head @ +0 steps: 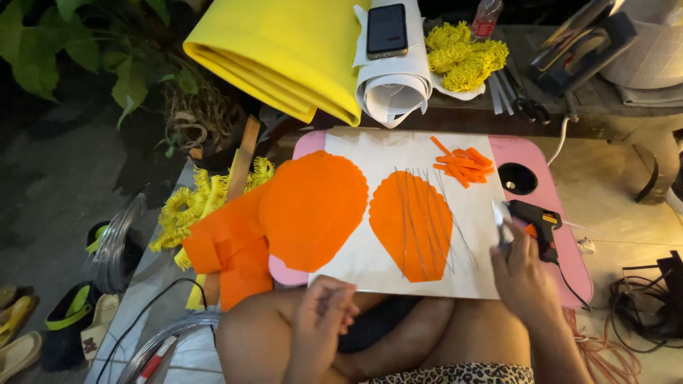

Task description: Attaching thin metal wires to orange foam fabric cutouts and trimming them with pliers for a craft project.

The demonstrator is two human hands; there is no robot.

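Your right hand point(523, 274) sits at the right edge of the pink surface point(569, 267), fingers point(506, 245) pinched narrow on a small silvery tool point(500, 219). It looks like pliers or snips, but it's too small to be sure. The black and orange glue gun point(537, 222) lies just beside that hand, touching or nearly so, its cord trailing off the edge.

Your left hand point(324, 309) is down by your knee, fingers curled in; I can't tell if it's holding anything.

The scalloped orange petal point(411, 224) lies flat on the white sheet point(356, 263), just left of your right hand, with thin wires point(427, 213) laid lengthwise across it. My guess is the petal is light, floppy foam or felt that'll sag if you grab one corner, so lift it by the narrow bottom end or slide fingers under the middle. The wires look springy and slippery, easy to knock out of line; pick them up near an end.

A bigger orange petal point(313, 206) overlaps the sheet's left side, and cut orange strips point(462, 165) sit near the top right.
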